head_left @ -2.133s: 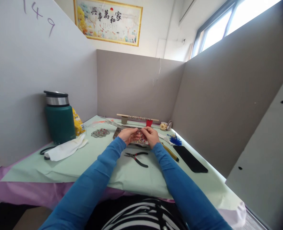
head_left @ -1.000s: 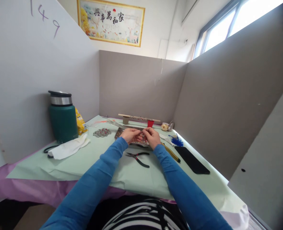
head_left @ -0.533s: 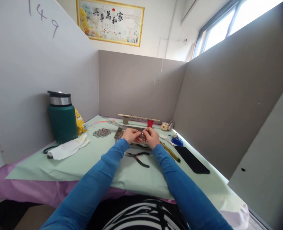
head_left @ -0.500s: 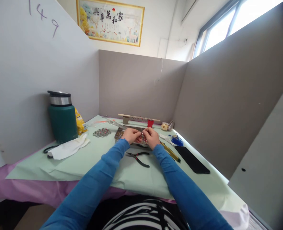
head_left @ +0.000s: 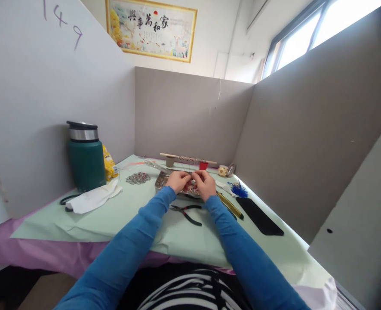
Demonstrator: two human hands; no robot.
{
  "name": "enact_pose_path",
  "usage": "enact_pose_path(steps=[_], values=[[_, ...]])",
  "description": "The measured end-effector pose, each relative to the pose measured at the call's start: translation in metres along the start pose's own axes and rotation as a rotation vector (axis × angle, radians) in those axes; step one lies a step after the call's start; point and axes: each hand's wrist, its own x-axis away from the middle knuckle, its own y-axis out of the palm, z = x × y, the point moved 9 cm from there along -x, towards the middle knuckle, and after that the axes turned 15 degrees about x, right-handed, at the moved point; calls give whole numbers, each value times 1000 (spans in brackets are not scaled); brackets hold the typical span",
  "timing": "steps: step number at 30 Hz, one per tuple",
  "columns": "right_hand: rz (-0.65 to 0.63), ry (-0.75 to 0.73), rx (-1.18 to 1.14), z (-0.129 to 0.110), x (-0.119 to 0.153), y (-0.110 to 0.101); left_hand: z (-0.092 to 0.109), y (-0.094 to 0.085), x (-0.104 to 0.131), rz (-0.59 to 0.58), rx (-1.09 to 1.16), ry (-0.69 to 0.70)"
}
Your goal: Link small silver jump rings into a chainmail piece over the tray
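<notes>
Many beads (head_left: 193, 189) lie in the metal tray (head_left: 158, 184) beneath our left hand (head_left: 179, 181) and right hand (head_left: 205, 183), both pinched narrow, anything held indiscernible. We judge: fine fingertip work in hand, next move calling for steadiness. Pliers (head_left: 183, 211) lie nearer us.

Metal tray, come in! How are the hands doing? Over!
Left hand and right hand pinching, close together, over metal tray. Anything held: too small to tell. Black pliers lie apart from both, not blocking.
</notes>
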Motion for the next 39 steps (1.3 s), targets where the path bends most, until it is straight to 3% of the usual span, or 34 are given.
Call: enact_pose_path(steps=[4,7,10,15,23,33,36,39], values=[[-162,132,-262,10,-1,11,-5,10,3,-137,286,-101],[-288,153,-415,11,1,19,-6,17,8,-227,375,-153],[-328,153,-494,11,1,20,-5,19,11,-263,414,-185],[-393,126,-501,8,2,21,-4,24,16,-339,403,-238],[-416,99,-500,7,2,20,-10,23,13,-368,330,-225],[-531,137,-416,9,7,29,-8,23,15,-417,34,-167],[-537,143,-477,6,8,24,-6,23,13,-414,77,-164],[-629,138,-667,-2,12,20,-1,26,15,-447,235,-169]])
